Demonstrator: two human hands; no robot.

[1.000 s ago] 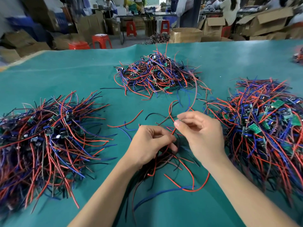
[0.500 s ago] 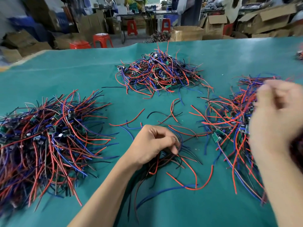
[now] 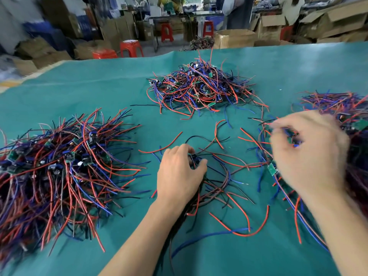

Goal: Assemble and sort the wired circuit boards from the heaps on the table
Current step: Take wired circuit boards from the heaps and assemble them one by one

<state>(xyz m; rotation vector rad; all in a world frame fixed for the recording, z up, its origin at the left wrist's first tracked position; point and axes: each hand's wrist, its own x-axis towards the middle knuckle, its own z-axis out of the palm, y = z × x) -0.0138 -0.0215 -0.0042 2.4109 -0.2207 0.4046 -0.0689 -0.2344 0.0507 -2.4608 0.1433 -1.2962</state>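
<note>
Three heaps of small circuit boards with red, blue and black wires lie on the green table: a big left heap [image 3: 59, 168], a far middle heap [image 3: 199, 88] and a right heap [image 3: 346, 116]. My left hand [image 3: 179, 174] is at the table's middle and pinches a small dark wired board [image 3: 193, 157], its bundle of wires trailing toward me. Blurred with motion, my right hand [image 3: 310, 154] is at the right heap's near edge, fingers curled round wired boards there. A green board [image 3: 271, 168] lies just left of that hand.
Loose red, blue and black wires [image 3: 239, 222] lie scattered between my hands and toward the front edge. Beyond the table's far edge stand cardboard boxes [image 3: 235, 38] and red stools [image 3: 131, 47].
My right hand left the spot beside my left hand, swung out over the right heap and has come down onto its near edge. My left hand stayed put, holding its bundle.
</note>
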